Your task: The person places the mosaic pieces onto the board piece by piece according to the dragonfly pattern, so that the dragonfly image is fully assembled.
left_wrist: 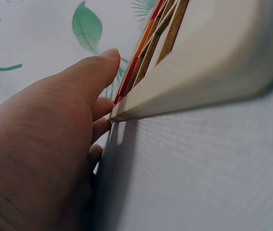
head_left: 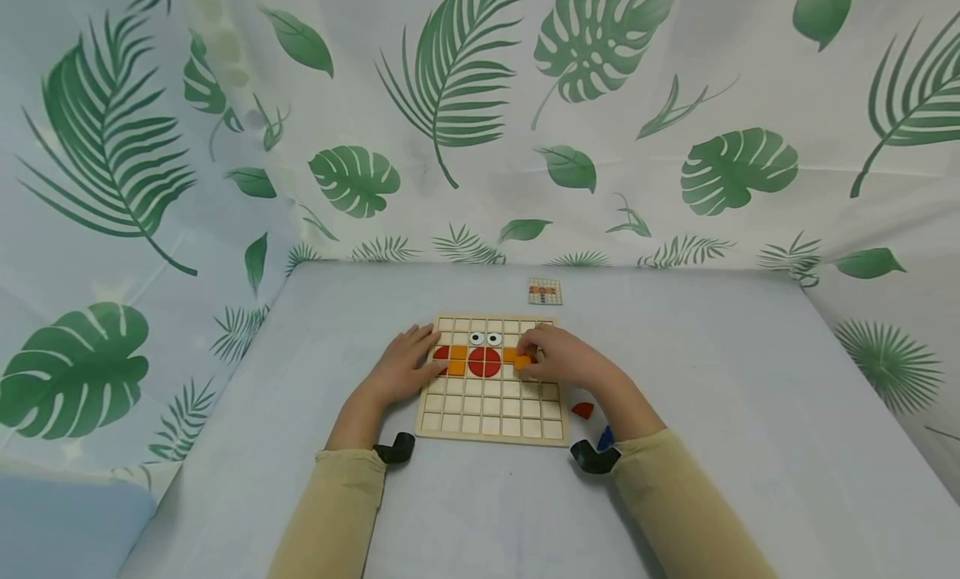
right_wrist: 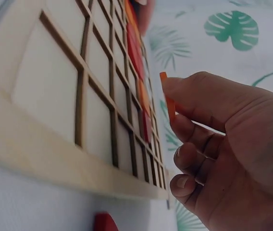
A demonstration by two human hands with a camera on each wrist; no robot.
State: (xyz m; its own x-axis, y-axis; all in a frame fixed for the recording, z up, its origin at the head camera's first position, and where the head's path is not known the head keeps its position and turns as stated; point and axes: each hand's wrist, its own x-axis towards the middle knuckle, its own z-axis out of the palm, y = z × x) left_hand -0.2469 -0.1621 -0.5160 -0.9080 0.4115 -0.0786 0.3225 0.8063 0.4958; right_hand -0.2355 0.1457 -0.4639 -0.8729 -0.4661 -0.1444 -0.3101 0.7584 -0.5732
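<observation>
Orange tile held over the gridded board, right of the red disc

The orange tile (head_left: 522, 362) is pinched between thumb and finger of the right hand (head_left: 558, 356), lifted clear of the gridded board (head_left: 491, 438) – the right wrist view shows a gap between them. To seat it well, I would square its edges to the grid strips, lower it flat and let go only once it drops between them. The red disc (head_left: 484, 362), made of quarters, sits mid-row under two eye pieces (head_left: 485, 338); orange pieces (head_left: 457, 361) lie to its left. The left hand (head_left: 405, 366), fingers extended and gripping nothing, rests at the board's left edge; light steadying there should help, with the thumb kept off the pieces.

Beyond the board's far edge lies a small pattern card (head_left: 544, 291), too small to read closely. A red quarter piece (head_left: 582, 410) lies loose on the surface (head_left: 465, 512); a blue piece (head_left: 606, 438) is partly hidden by the right wrist. The right hand covers several cells – which one the tile is meant for, I cannot tell.
</observation>
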